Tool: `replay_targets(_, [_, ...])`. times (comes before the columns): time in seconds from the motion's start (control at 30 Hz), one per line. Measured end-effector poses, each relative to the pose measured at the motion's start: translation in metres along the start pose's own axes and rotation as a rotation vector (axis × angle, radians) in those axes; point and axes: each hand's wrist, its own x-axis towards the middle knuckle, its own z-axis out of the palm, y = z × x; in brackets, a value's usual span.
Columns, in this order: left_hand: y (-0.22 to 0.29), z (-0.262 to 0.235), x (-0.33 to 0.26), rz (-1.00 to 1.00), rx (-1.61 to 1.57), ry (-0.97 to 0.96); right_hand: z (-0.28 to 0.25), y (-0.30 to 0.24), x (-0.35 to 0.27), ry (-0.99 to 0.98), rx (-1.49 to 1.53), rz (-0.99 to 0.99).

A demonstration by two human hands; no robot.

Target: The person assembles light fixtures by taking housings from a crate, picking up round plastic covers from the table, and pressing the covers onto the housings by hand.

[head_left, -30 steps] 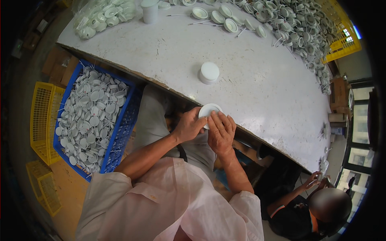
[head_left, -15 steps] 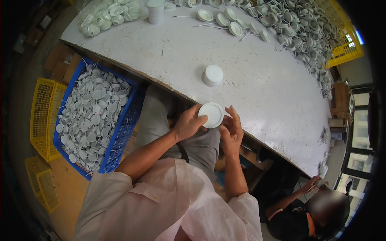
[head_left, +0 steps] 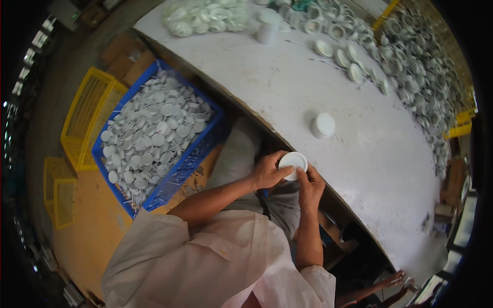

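Both hands grip a round white disc with a raised rim (head_left: 292,162), held over my lap just off the table's front edge. My left hand (head_left: 269,171) is closed on its left side, thumb across the face. From the right, my right hand (head_left: 310,186) pinches the lower right edge with thumb and fingers. Whatever lies beneath the disc is hidden. Beyond my hands, a short white cylinder (head_left: 324,125) stands upright on the white table (head_left: 359,164).
On my left, a blue crate (head_left: 177,177) is heaped with white discs on thin stems or wires, beside yellow crates (head_left: 92,110). A clear bag of white parts (head_left: 205,18), a white canister (head_left: 268,28) and a large pile of similar discs (head_left: 421,77) occupy the far table. Another person's arm (head_left: 377,287) shows at lower right.
My right hand has closed onto the disc; before, its fingers were spread beside it. The view has swung, so the table and crates appear shifted rightward.
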Motion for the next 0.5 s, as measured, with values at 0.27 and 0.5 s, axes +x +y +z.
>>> replay_targets(0.27, [-0.075, -0.187, -0.013, -0.085, -0.170, 0.655, -0.006, -0.005, 0.005, 0.032, -0.021, -0.100])
replay_targets(0.5, [-0.162, -0.384, -0.095, -0.334, -0.041, 1.103, -0.019, 0.005, 0.000, 0.089, -0.058, -0.062])
